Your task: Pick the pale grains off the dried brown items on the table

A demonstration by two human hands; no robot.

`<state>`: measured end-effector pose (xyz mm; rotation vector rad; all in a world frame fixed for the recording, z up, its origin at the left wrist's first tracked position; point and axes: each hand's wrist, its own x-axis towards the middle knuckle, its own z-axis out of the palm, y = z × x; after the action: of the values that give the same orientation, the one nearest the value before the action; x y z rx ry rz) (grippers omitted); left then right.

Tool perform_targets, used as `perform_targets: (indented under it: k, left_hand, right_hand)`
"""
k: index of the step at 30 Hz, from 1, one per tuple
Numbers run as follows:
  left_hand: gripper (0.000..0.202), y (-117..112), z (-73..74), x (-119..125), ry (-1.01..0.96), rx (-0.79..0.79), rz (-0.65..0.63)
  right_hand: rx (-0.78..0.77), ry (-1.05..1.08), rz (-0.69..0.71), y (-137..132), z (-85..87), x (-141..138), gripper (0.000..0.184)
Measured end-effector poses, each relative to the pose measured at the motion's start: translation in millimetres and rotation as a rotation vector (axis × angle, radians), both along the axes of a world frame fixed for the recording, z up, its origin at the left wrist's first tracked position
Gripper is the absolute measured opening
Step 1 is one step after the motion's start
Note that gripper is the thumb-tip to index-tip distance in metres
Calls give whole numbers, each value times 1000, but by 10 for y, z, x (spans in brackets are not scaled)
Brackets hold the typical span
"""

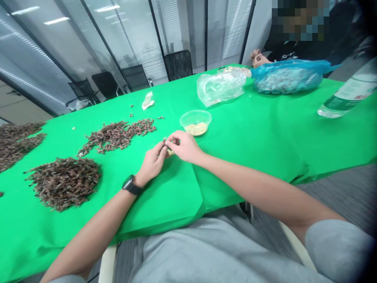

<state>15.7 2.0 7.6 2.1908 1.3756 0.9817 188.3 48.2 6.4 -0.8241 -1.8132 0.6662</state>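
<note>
My left hand [151, 162] and my right hand [185, 146] meet above the green cloth, fingertips pinched together. Between them is a small brown dried piece [164, 140], mostly covered by the fingers; its exact kind is too small to make out. Some pale yellow bits [170, 152] show just below the fingers. Beyond my right hand stands a clear plastic bowl [195, 116] with pale yellow grainy bits in its bottom. To the left of my hands lie a loose spread of brown dried pieces [118, 135] and a taller heap of them [66, 182].
More brown dried pieces [17, 145] lie at the far left. A crumpled white tissue [148, 101], a clear plastic bag [220, 87], a filled blue bag [288, 78] and a tilted bottle [349, 94] are on the green cloth [250, 133]. Another person's hands [259, 58] are at the far right.
</note>
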Motion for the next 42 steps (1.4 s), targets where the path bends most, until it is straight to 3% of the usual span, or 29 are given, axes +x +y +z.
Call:
perform_targets:
  k: [8,14,16,21,23,31,36,42]
  left_hand:
    - [34,25,-21,19,56,45,36]
    - [37,101,-121,-38,166,194,48]
    - [38,128,-142,-72,198,259,30]
    - [40,128,-112,-106,211,322,-15]
    - [38,111,-96,-93,172,305,-34]
    - [38,27,-50,-36,28,111,-38]
    - [38,53,-52,-27,-175,-73,-130]
    - [36,98,-75,-6,-705,-434,-242]
  right_hand:
    - [-16,-19,3,-4,23,30,11]
    - [-54,-28,-24,13,21,28,12]
    - [-151,-1,3,12,25,25,14]
    - [-631,181,210,12,57,48,25]
    - [-708,218,269,20,69,67,31]
    - [-410,154,106,127,-13,76,40]
    - [-470,194,198,153,-49,42,37]
    - [-537,258,209,122,-14,45,32]
